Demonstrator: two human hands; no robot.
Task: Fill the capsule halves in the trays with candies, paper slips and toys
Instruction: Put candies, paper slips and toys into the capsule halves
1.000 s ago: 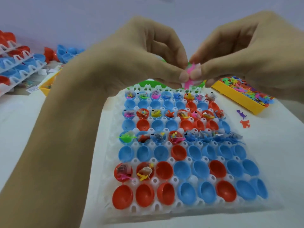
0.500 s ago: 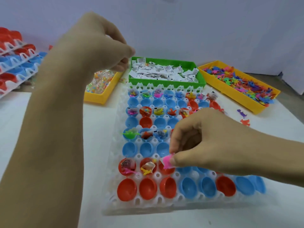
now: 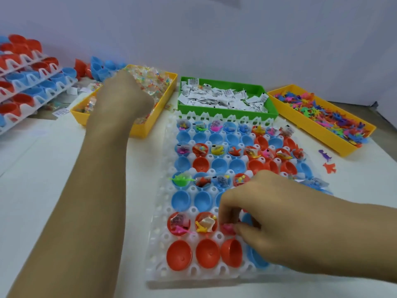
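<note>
Right hand (image 3: 260,203) pinches pink toy (image 3: 228,227) over tray (image 3: 160,214)

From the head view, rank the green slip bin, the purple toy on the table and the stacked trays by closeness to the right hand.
From the right hand:
1. Purple toy, loose on the table, right of the tray.
2. Green slip bin, beyond the tray's far edge.
3. Stacked trays, far left.

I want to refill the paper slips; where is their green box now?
In the head view, the green box sits at the far edge of the white capsule tray, between the yellow candy box on its left and the yellow toy box on its right.
</note>
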